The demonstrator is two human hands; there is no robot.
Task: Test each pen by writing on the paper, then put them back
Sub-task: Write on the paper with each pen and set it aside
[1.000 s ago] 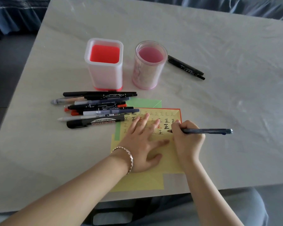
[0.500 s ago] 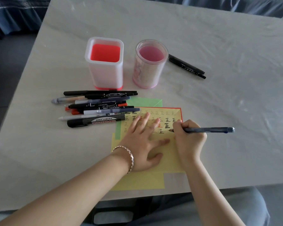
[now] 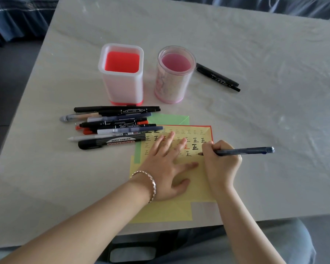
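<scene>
My right hand (image 3: 220,164) grips a dark blue pen (image 3: 244,151), its tip touching the yellow paper (image 3: 196,189) just right of the written characters. My left hand (image 3: 166,168), a bracelet on its wrist, lies flat with fingers spread and presses the paper down. Left of the paper lies a pile of several pens and markers (image 3: 112,126). Behind them stand two holders with no pens in them: a square white one with a red base (image 3: 122,75) and a round pink one (image 3: 172,75). Two black markers (image 3: 218,77) lie to the right of the round holder.
A green sheet (image 3: 171,120) and a red-edged sheet peek out from under the yellow paper. The paper overhangs close to the table's near edge (image 3: 255,216). Blue fabric (image 3: 17,18) hangs beyond the far left corner. My knee shows below the table.
The pen tip has shifted slightly on the paper as my right hand writes; my left hand stays pressed flat. Nothing else on the table has moved.
</scene>
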